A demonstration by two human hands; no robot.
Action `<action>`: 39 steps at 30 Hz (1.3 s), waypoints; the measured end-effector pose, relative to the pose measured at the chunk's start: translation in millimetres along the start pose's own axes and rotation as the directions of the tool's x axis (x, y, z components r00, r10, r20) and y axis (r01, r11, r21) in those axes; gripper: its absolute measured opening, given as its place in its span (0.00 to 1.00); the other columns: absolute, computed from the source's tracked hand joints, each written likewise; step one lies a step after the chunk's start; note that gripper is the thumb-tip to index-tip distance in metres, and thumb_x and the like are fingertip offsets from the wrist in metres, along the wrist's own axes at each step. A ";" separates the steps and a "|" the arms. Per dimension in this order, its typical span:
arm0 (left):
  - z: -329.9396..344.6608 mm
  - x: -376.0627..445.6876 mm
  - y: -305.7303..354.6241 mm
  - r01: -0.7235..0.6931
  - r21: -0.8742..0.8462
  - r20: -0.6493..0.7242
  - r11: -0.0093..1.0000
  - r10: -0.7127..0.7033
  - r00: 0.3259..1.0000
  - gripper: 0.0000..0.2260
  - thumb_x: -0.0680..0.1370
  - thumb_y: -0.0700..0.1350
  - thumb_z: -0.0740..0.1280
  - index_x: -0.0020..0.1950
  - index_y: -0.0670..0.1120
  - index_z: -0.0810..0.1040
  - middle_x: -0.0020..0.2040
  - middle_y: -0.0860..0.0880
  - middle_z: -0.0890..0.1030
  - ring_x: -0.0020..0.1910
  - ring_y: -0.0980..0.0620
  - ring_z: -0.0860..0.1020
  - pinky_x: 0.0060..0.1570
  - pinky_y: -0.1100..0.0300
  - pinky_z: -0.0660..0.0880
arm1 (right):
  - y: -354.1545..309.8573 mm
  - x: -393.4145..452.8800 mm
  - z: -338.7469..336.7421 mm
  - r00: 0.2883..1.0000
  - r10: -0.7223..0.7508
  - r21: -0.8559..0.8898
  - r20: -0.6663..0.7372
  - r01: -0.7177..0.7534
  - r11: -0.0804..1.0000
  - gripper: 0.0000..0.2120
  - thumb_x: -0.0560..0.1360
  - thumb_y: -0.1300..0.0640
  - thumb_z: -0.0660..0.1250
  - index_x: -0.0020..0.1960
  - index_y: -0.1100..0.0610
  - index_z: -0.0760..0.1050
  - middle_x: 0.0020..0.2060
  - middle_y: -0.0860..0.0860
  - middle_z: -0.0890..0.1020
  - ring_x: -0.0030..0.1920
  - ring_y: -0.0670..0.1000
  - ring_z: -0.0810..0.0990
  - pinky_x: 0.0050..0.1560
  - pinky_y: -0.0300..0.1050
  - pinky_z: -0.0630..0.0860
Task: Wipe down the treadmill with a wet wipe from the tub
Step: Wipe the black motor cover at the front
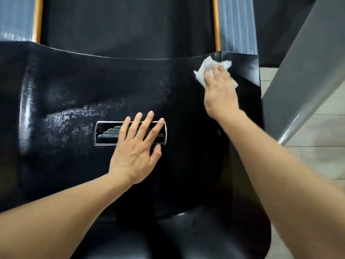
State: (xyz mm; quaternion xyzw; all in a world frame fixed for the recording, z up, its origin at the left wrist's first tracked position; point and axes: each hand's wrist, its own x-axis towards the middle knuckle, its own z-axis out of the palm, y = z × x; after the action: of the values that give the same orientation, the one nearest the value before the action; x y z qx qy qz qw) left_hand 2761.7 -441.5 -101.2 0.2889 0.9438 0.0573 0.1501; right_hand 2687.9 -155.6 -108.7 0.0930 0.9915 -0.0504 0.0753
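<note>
One treadmill (80, 81), seen from above: glossy black motor cover filling most of the view, its left half streaked with pale wet film. One dark running belt (127, 25) beyond the cover's far edge. Two grey ribbed side rails, one at each side of the belt, left (15, 17) and right (237, 25), each edged on the inner side by an orange strip. One chrome-framed emblem plate (108, 133) set in the middle of the cover. One white wet wipe (202, 71), crumpled, lying on the cover's far right corner just below the right rail. Two hands, both bare-armed. Right hand (220, 92): fingers laid fairly straight on top of the wipe, pressing it flat against the cover. Left hand (138, 146): flat and spread, fingers straight, resting on the cover and lying across the right part of the emblem plate, holding nothing. One grey upright post (306, 71) at far right, over pale floor tiles (328, 128).
</note>
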 end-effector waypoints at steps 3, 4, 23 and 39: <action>-2.1 -3.1 -2.2 -0.003 -0.003 0.018 1.000 0.003 1.000 0.29 0.82 0.58 0.49 0.84 0.54 0.52 0.84 0.47 0.52 0.82 0.43 0.50 0.80 0.42 0.47 | -27.7 -89.9 4.9 0.989 0.077 0.135 -0.125 -0.060 0.989 0.23 0.79 0.66 0.56 0.74 0.62 0.68 0.73 0.60 0.70 0.77 0.61 0.63 0.76 0.59 0.59; -3.5 -3.4 -3.2 -0.008 -0.013 0.027 1.000 0.008 1.000 0.29 0.82 0.58 0.49 0.84 0.54 0.52 0.84 0.48 0.51 0.83 0.43 0.49 0.80 0.42 0.46 | -40.8 -118.9 6.6 0.985 0.125 0.156 -0.116 -0.106 0.982 0.24 0.80 0.65 0.55 0.76 0.61 0.66 0.76 0.59 0.67 0.78 0.59 0.61 0.78 0.57 0.56; -35.8 -147.2 -201.7 0.315 -0.050 -0.037 0.948 -0.317 0.948 0.27 0.84 0.48 0.48 0.82 0.41 0.56 0.82 0.39 0.57 0.81 0.39 0.56 0.79 0.44 0.57 | -335.2 -187.7 44.9 0.947 -0.319 0.434 -0.043 0.305 0.848 0.26 0.79 0.62 0.55 0.76 0.60 0.67 0.76 0.60 0.67 0.78 0.59 0.61 0.78 0.57 0.57; -33.9 -194.9 -263.9 0.503 -0.329 0.078 0.799 -0.508 0.858 0.27 0.83 0.58 0.50 0.83 0.57 0.52 0.83 0.50 0.54 0.81 0.46 0.56 0.77 0.45 0.61 | -396.5 -221.5 22.4 0.947 -0.312 0.633 0.079 0.194 0.749 0.22 0.86 0.57 0.56 0.79 0.50 0.61 0.81 0.49 0.55 0.81 0.47 0.46 0.81 0.52 0.46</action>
State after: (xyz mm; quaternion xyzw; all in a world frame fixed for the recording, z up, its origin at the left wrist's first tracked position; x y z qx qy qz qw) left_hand 2765.2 -769.9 -71.7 -0.0036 0.9633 0.1781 0.2005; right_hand 2830.1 -585.0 -61.6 -0.0283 0.9124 -0.3896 0.1223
